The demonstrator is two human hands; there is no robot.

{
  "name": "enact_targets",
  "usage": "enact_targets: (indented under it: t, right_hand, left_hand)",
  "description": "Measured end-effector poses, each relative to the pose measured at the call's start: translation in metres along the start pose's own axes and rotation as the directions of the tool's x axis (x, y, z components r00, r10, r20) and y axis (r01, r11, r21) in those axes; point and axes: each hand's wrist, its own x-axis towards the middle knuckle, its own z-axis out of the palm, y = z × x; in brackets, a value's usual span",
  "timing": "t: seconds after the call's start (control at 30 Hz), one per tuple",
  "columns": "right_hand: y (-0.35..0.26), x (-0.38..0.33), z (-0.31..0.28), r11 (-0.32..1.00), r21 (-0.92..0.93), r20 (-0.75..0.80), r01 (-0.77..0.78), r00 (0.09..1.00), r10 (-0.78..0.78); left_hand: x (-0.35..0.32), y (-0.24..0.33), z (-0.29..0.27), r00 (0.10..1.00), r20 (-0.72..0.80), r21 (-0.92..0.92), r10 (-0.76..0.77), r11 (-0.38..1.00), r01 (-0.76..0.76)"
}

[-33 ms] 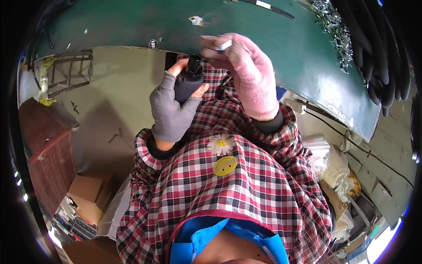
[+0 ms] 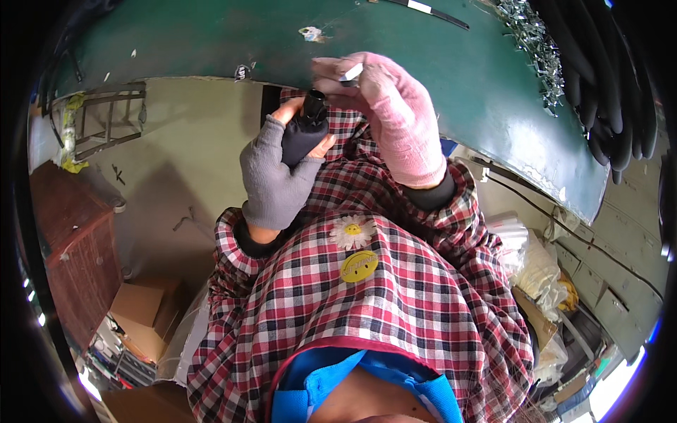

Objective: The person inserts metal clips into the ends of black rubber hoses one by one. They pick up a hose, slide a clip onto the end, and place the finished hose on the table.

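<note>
My left hand [image 2: 281, 169], in a grey glove with bare fingertips, is closed around a dark padded piece [image 2: 302, 143] with a shiny black tube-like end [image 2: 314, 104] pointing up. I cannot make out exactly what kind of thing it is. Just to the right and a little higher, my right hand [image 2: 402, 116], in a pink glove, pinches a small shiny metal piece [image 2: 352, 72] between thumb and fingers. Its fingertips are partly blurred. The metal piece is apart from the black end.
The green table [image 2: 211, 42] has small metal pieces [image 2: 532, 53] heaped at its right, beside several long black tubes [image 2: 596, 77]. A black strip [image 2: 437, 15] with a white band lies at the far side. A brown cabinet [image 2: 77, 247] and cardboard box [image 2: 141, 317] stand left.
My right hand has shifted slightly left with the small metal piece, which has tilted. My left hand keeps its hold on the dark padded piece, almost unmoved.
</note>
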Motion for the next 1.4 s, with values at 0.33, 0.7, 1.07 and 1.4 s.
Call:
enact_targets:
  t: [0.33, 0.7, 1.07, 1.4]
  right_hand:
    - [-0.005, 0.006, -0.013, 0.968, -0.021, 0.101, -0.249, 0.963, 0.25]
    - [0.018, -0.006, -0.007, 0.972, 0.182, 0.051, -0.146, 0.989, 0.139]
    - [-0.052, 0.059, -0.065, -0.074, -0.932, 0.316, 0.356, 0.692, -0.649]
    - [-0.061, 0.067, -0.064, -0.239, -0.867, 0.471, 0.437, 0.876, -0.107]
  left_hand:
    - [0.004, 0.001, 0.01, 0.987, 0.035, 0.139, 0.158, 0.977, -0.161]
    - [0.0, -0.004, 0.018, 0.967, 0.011, 0.23, 0.255, 0.94, -0.25]
    - [0.021, -0.004, 0.005, 0.98, 0.172, 0.268, 0.1, 0.953, -0.144]
    - [0.014, -0.013, -0.005, 0.973, 0.23, 0.334, 0.001, 0.939, -0.08]
